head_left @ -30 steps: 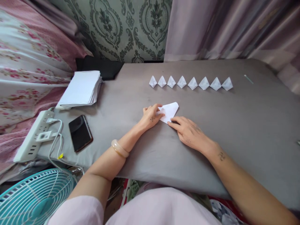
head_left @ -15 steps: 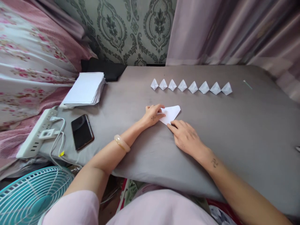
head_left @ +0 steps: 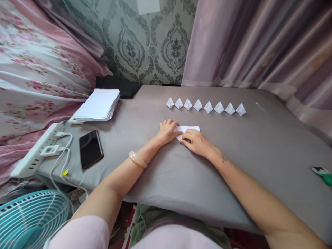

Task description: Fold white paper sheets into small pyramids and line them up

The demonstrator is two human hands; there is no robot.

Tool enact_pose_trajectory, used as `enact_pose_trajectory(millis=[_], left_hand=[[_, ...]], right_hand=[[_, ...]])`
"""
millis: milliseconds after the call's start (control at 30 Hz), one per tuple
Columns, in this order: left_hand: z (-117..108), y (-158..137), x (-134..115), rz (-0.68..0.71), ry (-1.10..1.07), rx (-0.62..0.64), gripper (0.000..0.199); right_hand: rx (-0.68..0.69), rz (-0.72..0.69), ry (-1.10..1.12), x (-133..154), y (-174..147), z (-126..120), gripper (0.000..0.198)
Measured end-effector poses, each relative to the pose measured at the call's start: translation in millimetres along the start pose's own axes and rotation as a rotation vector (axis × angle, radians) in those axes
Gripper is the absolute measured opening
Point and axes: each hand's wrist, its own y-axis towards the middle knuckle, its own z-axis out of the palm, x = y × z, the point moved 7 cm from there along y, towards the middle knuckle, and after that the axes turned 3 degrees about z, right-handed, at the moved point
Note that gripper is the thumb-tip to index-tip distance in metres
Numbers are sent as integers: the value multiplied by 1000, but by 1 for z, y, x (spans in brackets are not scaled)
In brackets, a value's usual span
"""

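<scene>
Between my hands a folded piece of white paper (head_left: 190,128) lies on the grey cloth, its straight far edge showing. My left hand (head_left: 167,132) grips the paper's left end, thumb on top and fingers curled at the far side. The fingers of my right hand (head_left: 198,142) are bent and pinched at the near edge, covering much of the right half. Beyond them stands a row of several small pointed folded-paper shapes (head_left: 198,104).
To the left are a stack of white paper (head_left: 97,103), a black phone (head_left: 90,149) and a power strip (head_left: 36,152) with cables. A teal fan (head_left: 33,218) stands below the table edge. A thin stick (head_left: 260,106) and a green-and-white object (head_left: 323,174) lie to the right.
My right hand has moved over the paper, its fingers now more bent. The paper's outline has gone from a broad kite-like shape to a flatter one. The view has tilted up slightly.
</scene>
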Motion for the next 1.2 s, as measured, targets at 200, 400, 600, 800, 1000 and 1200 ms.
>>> enact_pose_trajectory(millis=[200, 400, 600, 800, 1000, 1200], left_hand=[[-2, 1, 5, 27, 43, 6, 50], [-14, 1, 31, 23, 96, -40, 46], [-16, 2, 26, 82, -21, -127, 33], [-4, 4, 16, 90, -36, -7, 41], [-4, 6, 18, 59, -85, 14, 29], [-15, 6, 13, 40, -134, -37, 23]], right_hand=[[-22, -37, 146, -10, 0, 7, 12], [-49, -6, 163, -11, -2, 9, 9], [-87, 91, 196, -20, -4, 8, 5], [-104, 150, 293, -27, -5, 10, 6], [-137, 157, 228, -25, -7, 9, 6], [-128, 123, 164, -21, -6, 8, 4]])
